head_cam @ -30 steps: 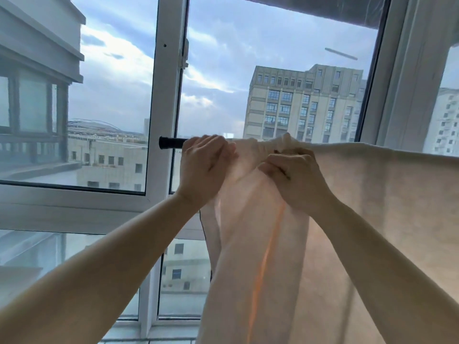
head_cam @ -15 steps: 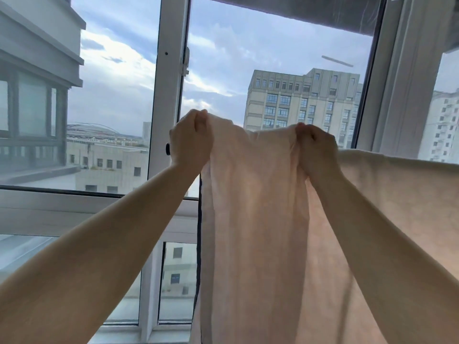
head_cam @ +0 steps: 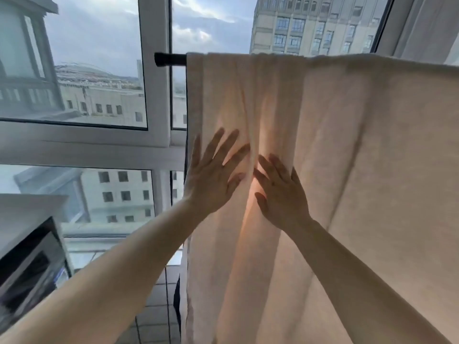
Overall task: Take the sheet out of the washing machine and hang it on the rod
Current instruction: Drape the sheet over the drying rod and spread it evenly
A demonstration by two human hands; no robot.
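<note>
The sheet (head_cam: 347,157), pale and cream-coloured, hangs draped over the black rod (head_cam: 169,59), whose left end sticks out bare past the cloth's left edge. The fabric falls in long vertical folds in front of the window (head_cam: 154,95), with light glowing through it. Both of the person's hands lie flat against the hanging cloth below the rod, on either side of a central fold. The left hand (head_cam: 211,180) has its fingers spread and straight, its grip open, pressing on the sheet near the left edge. The right hand (head_cam: 283,194) is likewise open-fingered, resting on the fabric just beside the left. A dark-fronted appliance (head_cam: 29,269) stands at lower left.
</note>
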